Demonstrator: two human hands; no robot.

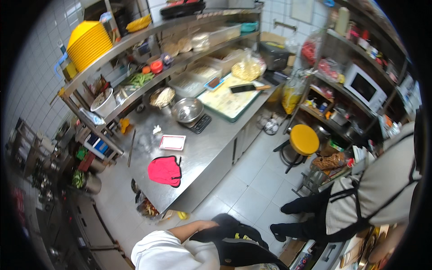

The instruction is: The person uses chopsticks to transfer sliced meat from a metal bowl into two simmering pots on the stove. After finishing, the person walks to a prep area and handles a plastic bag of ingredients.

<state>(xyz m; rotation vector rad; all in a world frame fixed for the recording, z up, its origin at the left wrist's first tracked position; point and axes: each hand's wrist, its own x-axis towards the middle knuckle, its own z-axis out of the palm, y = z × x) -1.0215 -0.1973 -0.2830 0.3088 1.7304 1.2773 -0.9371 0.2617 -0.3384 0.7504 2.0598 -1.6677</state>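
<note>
My left arm comes in from the lower edge in a white sleeve, bent across my front. My left hand (206,225) rests at the black apron (229,233) on my body; its fingers are hidden against the dark cloth. My right hand does not show. Ahead, a steel worktable (198,155) carries a red cap with black trim (164,171) near its close end. Behind the cap lies a white tray with a red rim (172,142). A steel bowl (188,110) stands beside a black scale (200,123). Farther back, a cleaver (243,88) lies on a cutting board (227,100).
A co-worker (369,180) in a beige top stands at the right, facing away. A yellow stool (304,139) is on the tiled floor, near shelves with a white microwave (363,87). Stacked yellow baskets (90,45) sit on the rack above the table.
</note>
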